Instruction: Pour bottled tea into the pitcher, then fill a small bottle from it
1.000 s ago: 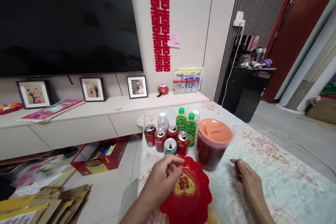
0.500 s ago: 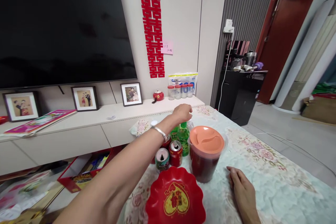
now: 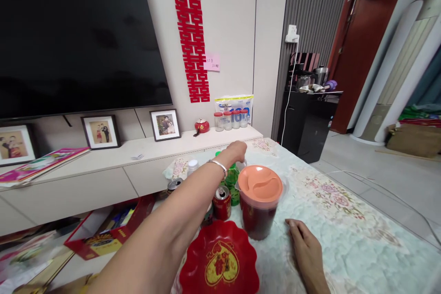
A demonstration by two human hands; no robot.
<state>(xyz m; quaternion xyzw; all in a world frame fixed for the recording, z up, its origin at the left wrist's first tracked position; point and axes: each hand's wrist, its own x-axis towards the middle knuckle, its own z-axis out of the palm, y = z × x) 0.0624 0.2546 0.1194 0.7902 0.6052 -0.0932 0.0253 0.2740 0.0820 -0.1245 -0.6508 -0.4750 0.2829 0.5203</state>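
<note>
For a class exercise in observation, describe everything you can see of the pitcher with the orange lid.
The pitcher looks like clear plastic, wider at the top, with dark reddish contents. Its orange lid, marked by curved ridges, is on, and a clear lip juts out at picture left. It stands upright on the floral tablecloth, beyond the red scalloped dish. The right hand is apart from it; whether the green bottle touches it is unclear.

A large black television (image 3: 79, 36) fronted a pale wall (image 3: 230, 18) above a long white cabinet (image 3: 86, 188); grey ribbed panelling (image 3: 310, 14) and a reddish-brown door (image 3: 360, 50) rose beyond the floor tiles (image 3: 354, 152).
</note>
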